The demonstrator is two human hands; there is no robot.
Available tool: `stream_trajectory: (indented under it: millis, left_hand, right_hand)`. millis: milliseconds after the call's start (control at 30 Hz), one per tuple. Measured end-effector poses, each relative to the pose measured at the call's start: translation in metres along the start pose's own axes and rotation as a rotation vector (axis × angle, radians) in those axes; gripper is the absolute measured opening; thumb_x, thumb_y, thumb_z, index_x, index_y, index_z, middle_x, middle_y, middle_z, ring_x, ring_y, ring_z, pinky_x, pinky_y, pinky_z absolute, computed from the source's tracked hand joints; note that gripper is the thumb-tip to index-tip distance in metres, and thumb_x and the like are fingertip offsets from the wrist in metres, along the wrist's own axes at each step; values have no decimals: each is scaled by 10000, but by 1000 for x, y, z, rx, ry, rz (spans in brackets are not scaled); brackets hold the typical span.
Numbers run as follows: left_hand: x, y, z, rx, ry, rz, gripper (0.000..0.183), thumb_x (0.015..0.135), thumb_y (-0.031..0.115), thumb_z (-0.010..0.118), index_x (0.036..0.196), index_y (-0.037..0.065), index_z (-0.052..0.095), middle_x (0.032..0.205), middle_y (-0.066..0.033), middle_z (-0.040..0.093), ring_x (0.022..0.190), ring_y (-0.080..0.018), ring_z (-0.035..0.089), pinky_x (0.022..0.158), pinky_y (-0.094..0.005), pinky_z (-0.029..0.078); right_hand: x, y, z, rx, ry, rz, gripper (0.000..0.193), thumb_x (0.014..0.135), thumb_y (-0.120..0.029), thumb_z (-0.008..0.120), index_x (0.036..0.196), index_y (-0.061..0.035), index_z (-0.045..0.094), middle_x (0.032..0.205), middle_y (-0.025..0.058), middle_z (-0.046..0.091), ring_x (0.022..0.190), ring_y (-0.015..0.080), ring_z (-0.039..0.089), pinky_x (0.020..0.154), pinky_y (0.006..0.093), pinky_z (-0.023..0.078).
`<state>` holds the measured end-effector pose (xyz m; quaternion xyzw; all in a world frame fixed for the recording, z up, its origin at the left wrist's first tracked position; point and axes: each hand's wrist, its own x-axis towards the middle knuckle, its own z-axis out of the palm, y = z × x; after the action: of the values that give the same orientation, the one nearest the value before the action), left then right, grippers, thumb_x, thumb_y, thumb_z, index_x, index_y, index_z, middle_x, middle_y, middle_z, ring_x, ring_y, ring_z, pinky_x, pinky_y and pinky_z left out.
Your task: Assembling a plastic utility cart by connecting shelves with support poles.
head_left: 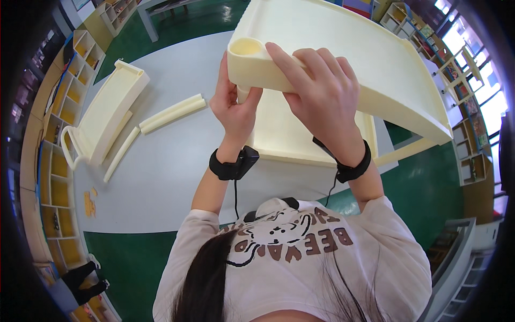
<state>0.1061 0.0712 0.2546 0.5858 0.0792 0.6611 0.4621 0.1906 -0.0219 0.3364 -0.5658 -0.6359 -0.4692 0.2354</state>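
The right hand (324,86) is closed over the edge of the upper shelf (397,70), beside its one visible corner socket (247,47); the left hand (233,110) is wrapped round the post (242,95) just beneath. One lower shelf (289,131) sits under these, over the table (177,198). Left on the table: one loose tray (110,102), three rods (173,113), and scraps (88,205) too small to count. Cubbies (56,188) beyond hold small items, unclear.

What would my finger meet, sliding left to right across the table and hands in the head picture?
Cream tray-like piece with a looped end, pair of cream rods, left hand, right hand.
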Motion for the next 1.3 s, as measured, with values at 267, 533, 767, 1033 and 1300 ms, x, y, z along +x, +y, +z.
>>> stream_trajectory:
  millis: [267, 533, 767, 1033, 1300]
  left_hand:
    - [1, -3, -6, 10, -63, 27, 571, 695, -52, 584, 1211, -36, 341, 973, -92, 569, 822, -117, 556, 706, -214, 452]
    - [2, -7, -11, -3, -167, 95, 628, 661, -51, 612, 1217, -46, 319, 1059, -115, 527, 908, -162, 546, 770, -252, 449]
    - [0, -5, -13, -14, -196, -14, 619, 670, -52, 599, 1219, -51, 313, 1058, -121, 526, 917, -159, 538, 776, -256, 444]
    - [-1, -6, -14, 1, -184, -26, 619, 675, -45, 594, 1227, -40, 313, 1025, -111, 546, 880, -149, 547, 771, -247, 442]
    - [1, -5, -11, -467, -188, -137, 558, 768, 61, 527, 1248, -4, 248, 860, -98, 584, 737, -154, 574, 643, -254, 475]
  right_hand:
    - [-4, 2, 4, 12, 81, -22, 425, 576, -93, 587, 996, -142, 547, 675, -22, 453, 616, 114, 458, 511, 239, 313]
    - [-4, 6, 1, 27, 59, -26, 441, 555, -61, 588, 986, -145, 549, 677, -24, 457, 615, 113, 460, 508, 237, 315]
    - [-5, 6, -2, 47, 56, -28, 450, 550, -62, 594, 990, -148, 549, 694, -25, 468, 624, 111, 466, 523, 235, 327]
    - [-5, 5, -3, 51, 52, -26, 443, 555, -66, 594, 989, -143, 554, 702, -19, 474, 625, 114, 469, 518, 239, 328]
    - [-6, 4, -4, 54, 71, -24, 420, 563, -88, 597, 979, -133, 566, 704, -9, 490, 619, 115, 473, 516, 237, 323]
